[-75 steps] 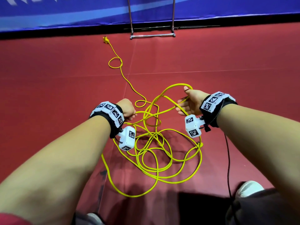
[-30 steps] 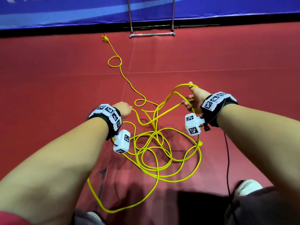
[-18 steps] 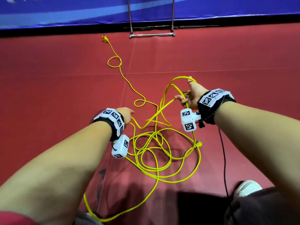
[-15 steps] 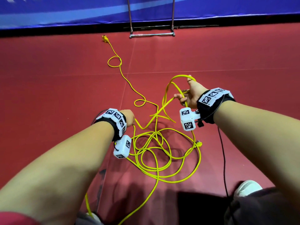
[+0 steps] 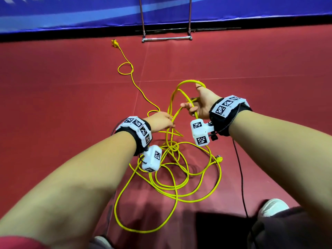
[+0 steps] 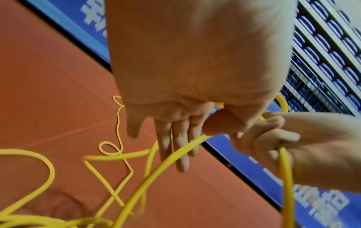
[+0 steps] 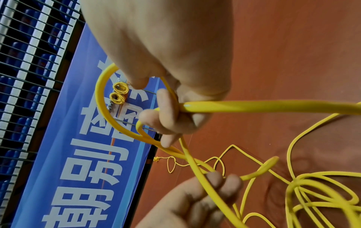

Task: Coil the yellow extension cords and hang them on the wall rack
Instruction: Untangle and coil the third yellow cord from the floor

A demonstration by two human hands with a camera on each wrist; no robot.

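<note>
A long yellow extension cord [image 5: 172, 177] lies in a loose tangle on the red floor below my hands. One strand runs to a far plug [image 5: 114, 42] near the wall. My right hand [image 5: 201, 105] grips a raised loop of the cord [image 7: 101, 98], fingers curled round several strands. My left hand [image 5: 159, 121] is just left of it, with its thumb [image 6: 220, 121] pressing one strand [image 6: 175, 155] against nearly straight fingers. Two coiled yellow cords [image 7: 119, 94] hang on the rack by the blue banner.
The rack's metal legs and foot bar [image 5: 166, 39] stand at the wall under the blue banner [image 5: 71, 13]. A second plug [image 5: 219, 159] lies right of the tangle. A thin black cable [image 5: 240, 168] hangs from my right wrist. My shoe [image 5: 273, 207] is at the lower right.
My left hand has travelled right and up with its strand, close to the right hand. The right hand has lifted its loop a little. The slack at the lower left has shifted.
</note>
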